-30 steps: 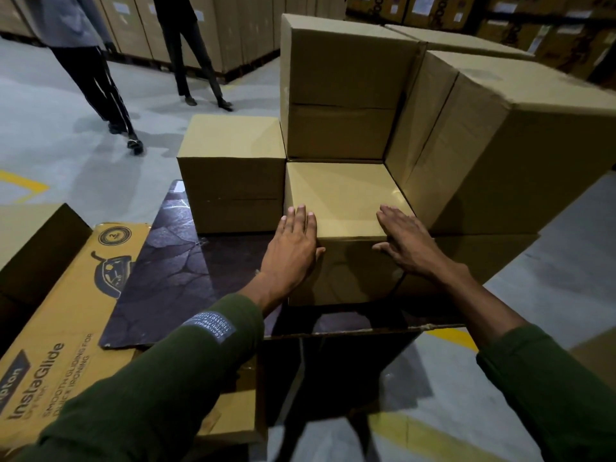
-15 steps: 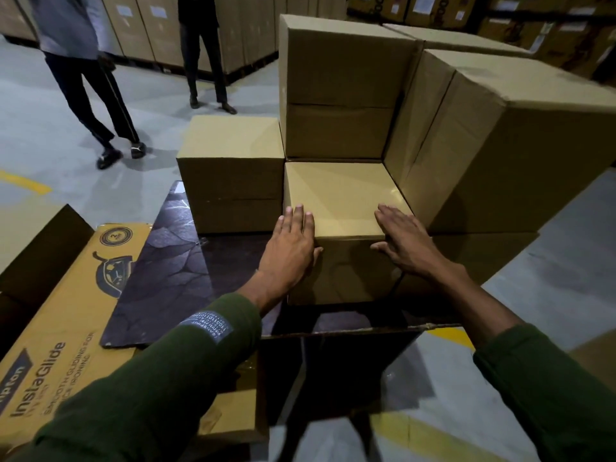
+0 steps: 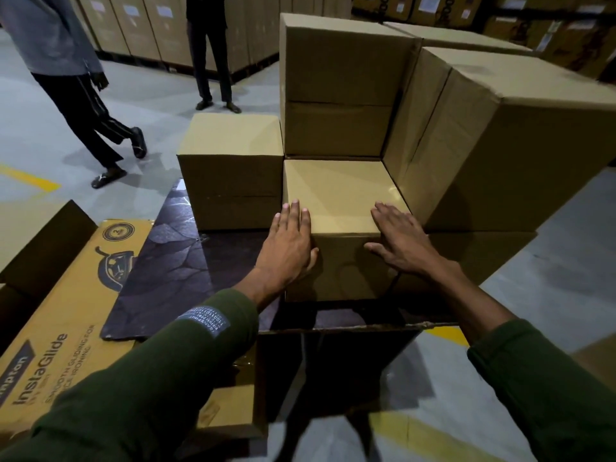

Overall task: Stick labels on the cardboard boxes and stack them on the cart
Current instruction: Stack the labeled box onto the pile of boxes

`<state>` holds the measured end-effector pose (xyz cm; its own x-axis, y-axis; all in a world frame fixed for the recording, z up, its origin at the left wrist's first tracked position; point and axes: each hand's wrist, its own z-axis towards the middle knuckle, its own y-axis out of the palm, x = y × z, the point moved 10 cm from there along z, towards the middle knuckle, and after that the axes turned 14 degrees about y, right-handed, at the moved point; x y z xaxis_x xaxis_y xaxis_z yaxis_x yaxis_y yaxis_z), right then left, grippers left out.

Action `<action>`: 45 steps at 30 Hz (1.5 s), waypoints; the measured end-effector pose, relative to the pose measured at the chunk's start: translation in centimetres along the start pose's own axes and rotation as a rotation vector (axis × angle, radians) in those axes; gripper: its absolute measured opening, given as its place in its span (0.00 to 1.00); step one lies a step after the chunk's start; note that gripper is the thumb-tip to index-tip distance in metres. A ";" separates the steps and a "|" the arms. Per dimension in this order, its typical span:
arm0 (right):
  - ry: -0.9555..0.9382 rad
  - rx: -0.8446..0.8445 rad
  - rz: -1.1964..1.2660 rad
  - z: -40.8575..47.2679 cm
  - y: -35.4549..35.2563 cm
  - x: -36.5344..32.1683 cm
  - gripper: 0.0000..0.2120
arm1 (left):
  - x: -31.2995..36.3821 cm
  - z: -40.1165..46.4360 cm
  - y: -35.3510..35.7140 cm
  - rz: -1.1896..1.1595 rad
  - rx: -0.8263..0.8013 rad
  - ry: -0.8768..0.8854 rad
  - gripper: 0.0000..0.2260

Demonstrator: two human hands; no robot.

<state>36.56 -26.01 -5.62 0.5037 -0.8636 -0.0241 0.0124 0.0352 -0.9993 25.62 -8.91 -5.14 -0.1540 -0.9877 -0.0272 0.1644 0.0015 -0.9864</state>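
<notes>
because both hands lie flat on the near top edge of the box (image 3: pixel 340 191), the step looks like seating it into its slot rather than lifting it. the left hand (image 3: pixel 288 248) has straight fingers side by side over the edge, thumb down on the front face; the right hand (image 3: pixel 398 243) has straight fingers slightly spread on the top, thumb out over the front face. neither curls round anything, which suits a push or a press, not a carry.

the box sits on the dark deck (image 3: pixel 166 261) of what i take to be the cart, tucked into a corner: a low box (image 3: pixel 230 168) touching its left side, a tall stack (image 3: pixel 336 85) hard behind it, and a bigger tilted stack (image 3: pixel 500 145) against its right. that fit would keep it from sliding.

it is plain brown cardboard, smooth, with a slight sheen on top. no label shows on the faces in view, so labelling cannot be judged.

left of the deck lies a printed carton (image 3: pixel 63 311). farther off, two people (image 3: pixel 83 105) are on the grey floor before rows of cartons.
</notes>
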 end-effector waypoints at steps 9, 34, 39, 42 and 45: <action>0.020 0.008 0.089 -0.1 -0.4 -0.2 0.44 | -0.2 -0.4 -0.3 -0.026 -0.049 -0.034 0.39; -0.661 0.313 0.363 -6.9 -1.4 -29.0 0.20 | -12.5 -25.7 -0.3 0.092 0.025 -0.702 0.40; -0.754 0.194 0.363 -7.1 0.6 -37.9 0.18 | -17.1 -33.9 -0.4 0.098 0.010 -0.840 0.37; -0.806 0.083 0.362 -7.5 1.9 -43.5 0.19 | -19.8 -38.5 -0.5 0.122 0.003 -0.922 0.36; -0.849 -0.028 0.348 -8.2 3.4 -49.1 0.18 | -23.0 -43.0 0.1 0.101 -0.007 -1.014 0.36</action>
<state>4.83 12.39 -8.03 0.9409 -0.1463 -0.3055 -0.2739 0.2021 -0.9403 -12.75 20.49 -11.61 0.7590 -0.6500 0.0367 0.1245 0.0896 -0.9882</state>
